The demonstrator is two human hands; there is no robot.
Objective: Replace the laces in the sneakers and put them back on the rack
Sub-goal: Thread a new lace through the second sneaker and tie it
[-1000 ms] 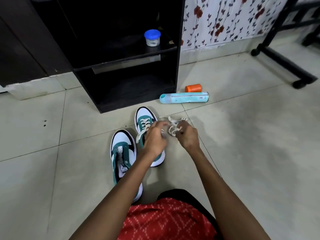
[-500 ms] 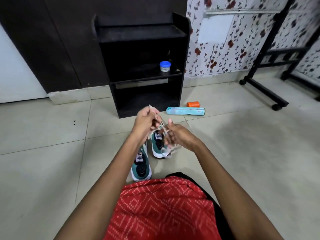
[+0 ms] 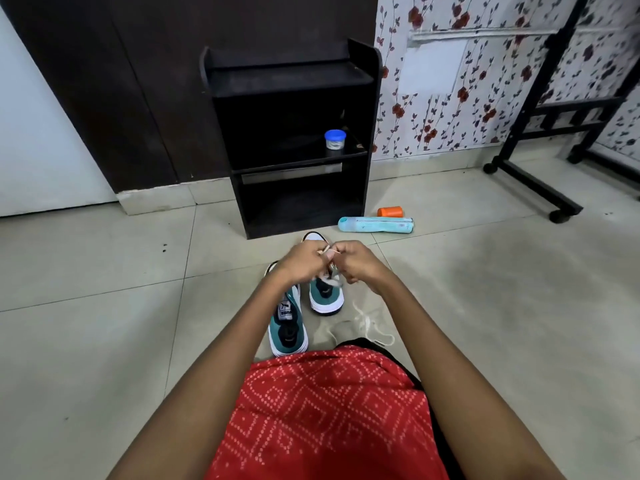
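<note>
The left hand and right hand are working close together above the right sneaker, each pinching the thin white lace with curled fingers. Both sneakers are standing on the floor just before the black rack, with the left sneaker nearer the person.

Likely fault: the limp woven lace may be twisting or slipping from the pinch and missing an eyelet (the hands are hiding the eyelets). A loose lace is lying tangled on the glossy tiles and could be snagging. The uppers are looking teal and soft, the soles white and rubbery.
</note>
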